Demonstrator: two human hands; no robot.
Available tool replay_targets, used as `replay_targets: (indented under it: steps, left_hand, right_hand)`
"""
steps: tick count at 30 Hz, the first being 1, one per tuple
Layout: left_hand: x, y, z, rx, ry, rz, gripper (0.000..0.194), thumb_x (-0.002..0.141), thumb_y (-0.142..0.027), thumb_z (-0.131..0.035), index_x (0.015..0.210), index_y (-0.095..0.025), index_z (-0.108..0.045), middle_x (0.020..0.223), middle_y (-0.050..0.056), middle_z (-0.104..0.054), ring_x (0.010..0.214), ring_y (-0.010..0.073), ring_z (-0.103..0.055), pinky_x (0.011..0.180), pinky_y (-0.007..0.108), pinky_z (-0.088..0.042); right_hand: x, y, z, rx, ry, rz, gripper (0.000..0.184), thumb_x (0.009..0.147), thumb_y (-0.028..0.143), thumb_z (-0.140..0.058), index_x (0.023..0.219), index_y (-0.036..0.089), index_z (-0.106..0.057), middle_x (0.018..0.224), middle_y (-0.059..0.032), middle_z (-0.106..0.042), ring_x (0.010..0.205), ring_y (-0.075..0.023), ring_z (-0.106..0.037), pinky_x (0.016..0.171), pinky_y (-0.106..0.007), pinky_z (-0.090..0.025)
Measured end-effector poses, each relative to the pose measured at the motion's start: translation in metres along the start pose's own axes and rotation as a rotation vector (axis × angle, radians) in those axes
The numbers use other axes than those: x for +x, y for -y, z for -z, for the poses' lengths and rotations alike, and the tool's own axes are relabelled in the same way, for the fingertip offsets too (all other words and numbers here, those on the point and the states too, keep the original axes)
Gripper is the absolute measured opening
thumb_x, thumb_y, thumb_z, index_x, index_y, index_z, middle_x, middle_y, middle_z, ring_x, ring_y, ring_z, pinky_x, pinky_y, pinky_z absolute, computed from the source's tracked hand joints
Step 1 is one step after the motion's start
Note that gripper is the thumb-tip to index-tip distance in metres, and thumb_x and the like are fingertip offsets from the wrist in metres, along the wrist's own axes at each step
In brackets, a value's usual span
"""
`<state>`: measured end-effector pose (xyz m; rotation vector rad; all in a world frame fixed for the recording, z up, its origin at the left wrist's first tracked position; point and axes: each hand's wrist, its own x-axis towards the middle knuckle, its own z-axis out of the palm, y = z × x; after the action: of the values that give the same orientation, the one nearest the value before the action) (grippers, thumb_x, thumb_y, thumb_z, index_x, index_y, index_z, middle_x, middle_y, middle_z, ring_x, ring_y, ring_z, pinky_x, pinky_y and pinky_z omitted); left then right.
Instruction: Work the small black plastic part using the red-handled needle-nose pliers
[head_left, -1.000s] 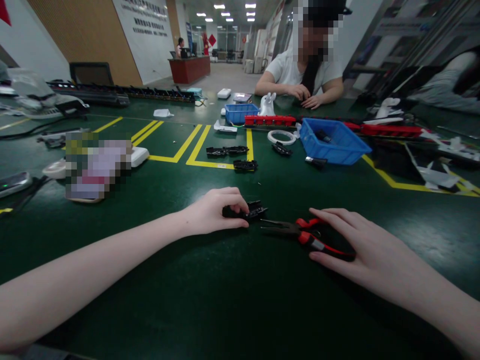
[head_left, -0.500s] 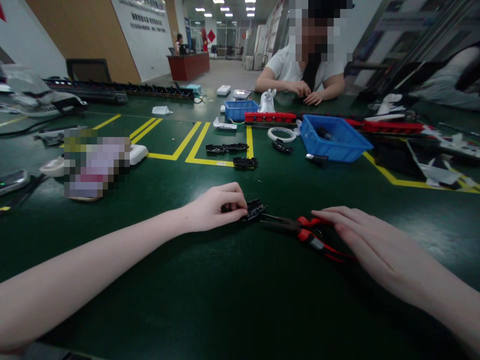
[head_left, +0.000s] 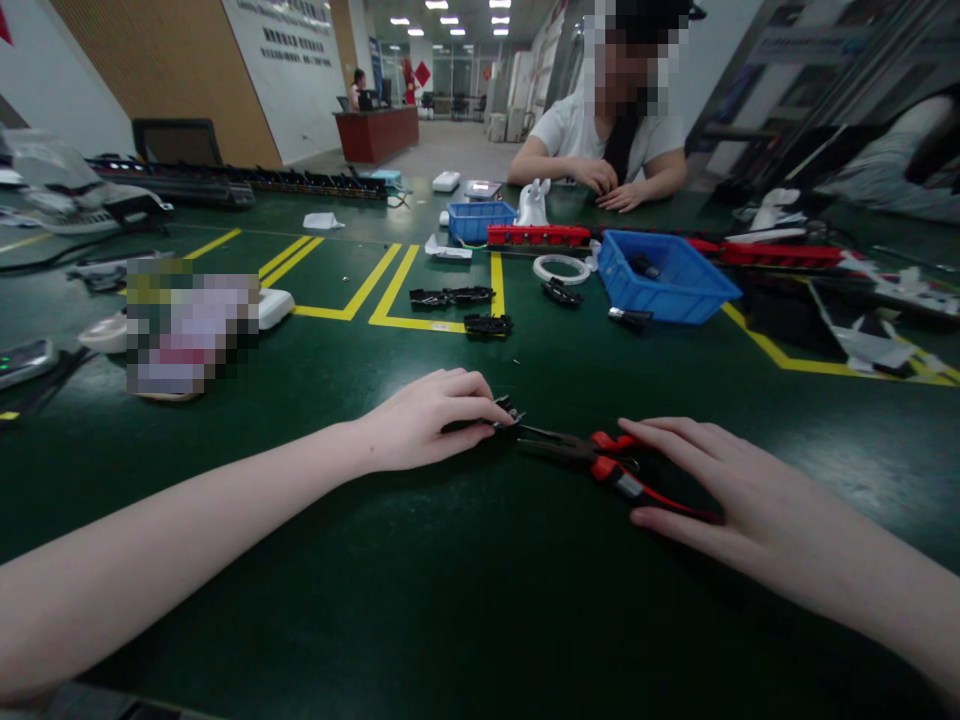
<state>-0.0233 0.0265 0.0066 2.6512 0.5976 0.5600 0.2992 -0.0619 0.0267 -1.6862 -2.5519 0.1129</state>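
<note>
My left hand (head_left: 431, 418) is closed on a small black plastic part (head_left: 513, 408) on the green table. Its fingers cover most of the part, and only the right end shows. My right hand (head_left: 739, 495) has the red-and-black handles of the long-nose pliers (head_left: 581, 452) between thumb and fingers. The handles are spread and the jaws stand slightly apart, pointing left. One jaw tip reaches the right end of the black part; whether it touches cannot be made out.
Similar black parts (head_left: 487, 325) lie beyond my hands by yellow tape lines. Behind them are a white tape roll (head_left: 561, 268), a blue bin (head_left: 667, 290) and a red strip (head_left: 538, 235). A phone (head_left: 196, 340) lies at left. Across the table sits a person (head_left: 600, 150).
My left fingers have shifted right and over the black part, covering more of it. My right thumb dropped out of sight behind the hand, then came back beside the lower handle. The pliers barely moved.
</note>
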Motion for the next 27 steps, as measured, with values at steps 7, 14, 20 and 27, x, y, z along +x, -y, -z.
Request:
replay_targets:
  steps: [7,14,20,27]
  left_hand:
    - [0.0,0.002,0.0,-0.089,-0.003,-0.04,0.021,0.095,-0.019,-0.053,0.111,-0.02,-0.067,0.107,0.006,-0.064,0.1,0.0178,-0.057,0.085,0.032,-0.048]
    - [-0.001,0.002,-0.002,-0.128,0.02,-0.012,0.021,0.09,-0.031,-0.063,0.106,-0.019,-0.067,0.112,0.006,-0.061,0.103,0.0191,-0.058,0.09,0.035,-0.05]
    - [-0.002,0.003,-0.003,-0.168,0.018,0.033,0.015,0.091,-0.023,-0.06,0.103,-0.018,-0.065,0.115,0.007,-0.057,0.104,0.018,-0.058,0.09,0.036,-0.052]
    - [-0.001,0.005,-0.004,-0.148,-0.023,-0.005,0.012,0.089,-0.021,-0.061,0.1,-0.017,-0.066,0.111,0.007,-0.058,0.104,0.0192,-0.058,0.091,0.037,-0.051]
  right_hand:
    - [0.001,0.01,0.007,0.02,-0.109,-0.049,0.05,0.094,0.051,-0.035,0.127,0.022,-0.058,0.117,-0.0124,-0.063,0.102,-0.029,-0.063,0.085,-0.046,-0.054]
    - [0.0,0.006,0.015,-0.039,-0.087,-0.101,0.066,0.082,0.07,-0.045,0.129,0.026,-0.058,0.118,-0.0111,-0.064,0.091,-0.0323,-0.066,0.071,-0.047,-0.057]
    - [-0.002,0.013,0.009,-0.115,-0.003,-0.073,0.084,0.066,0.08,-0.056,0.131,0.026,-0.058,0.116,-0.013,-0.065,0.081,-0.0301,-0.069,0.058,-0.043,-0.058]
    - [-0.015,0.044,0.001,-0.108,-0.106,0.025,0.092,0.067,0.083,-0.049,0.133,0.02,-0.056,0.1,-0.0162,-0.069,0.074,-0.032,-0.067,0.056,-0.046,-0.059]
